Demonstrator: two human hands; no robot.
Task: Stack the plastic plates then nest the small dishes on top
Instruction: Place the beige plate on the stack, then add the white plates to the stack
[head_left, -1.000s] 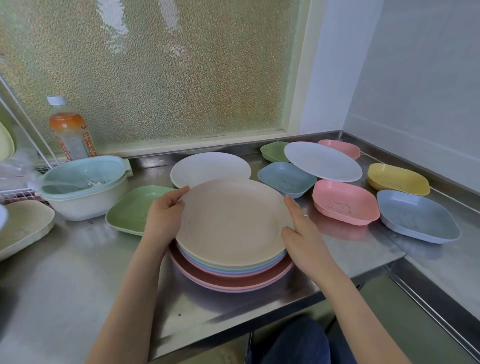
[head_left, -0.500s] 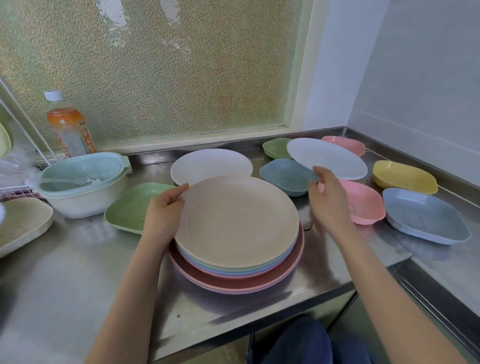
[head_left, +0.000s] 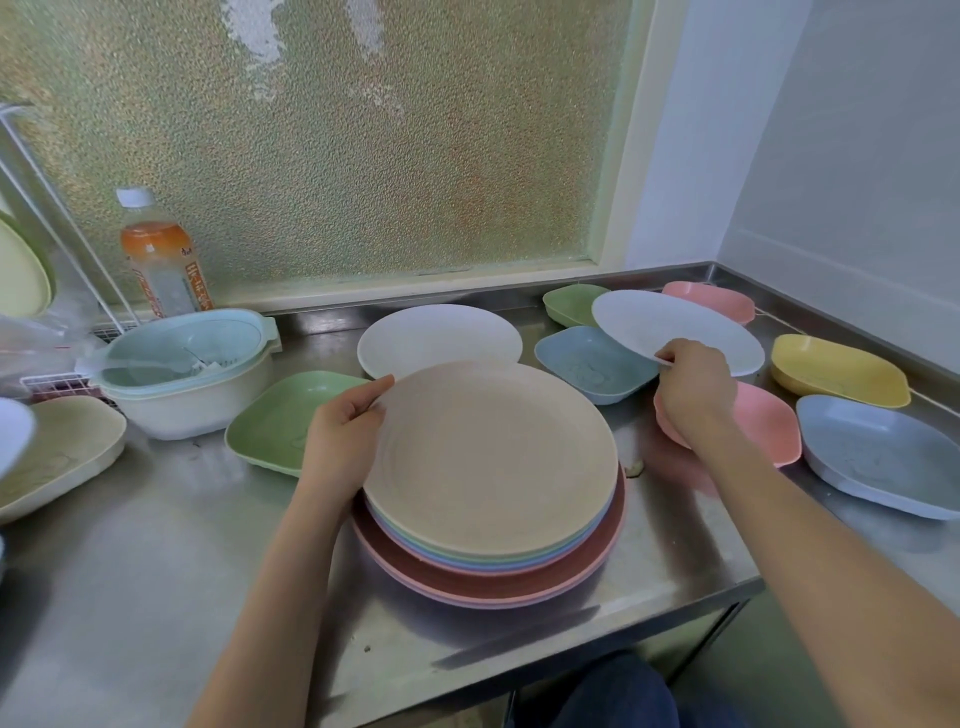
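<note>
Plates (head_left: 493, 566) sit stacked on the worktop (head_left: 130, 571) before me, a beige plate (head_left: 493, 457) on top. My left hand (head_left: 343, 431) grips its rim; my right hand (head_left: 693, 387) pinches the near edge of a white plate (head_left: 675, 325) above the small dishes.

This is a home kitchen, seen at a corner work surface beside a window. A stainless steel bench (head_left: 156, 545) with a raised back lip runs into the corner under a frosted, pebbled window pane (head_left: 337, 145) and plain pale walls (head_left: 857, 156). On it lie stacked plastic plates (head_left: 488, 467) and small pastel dishes (head_left: 839, 370), with a colander bowl (head_left: 192, 371) holding a spoon, a drink bottle (head_left: 163, 265) by the sill, and a white wire drying rack (head_left: 57, 218) holding a plate at the left edge.
</note>
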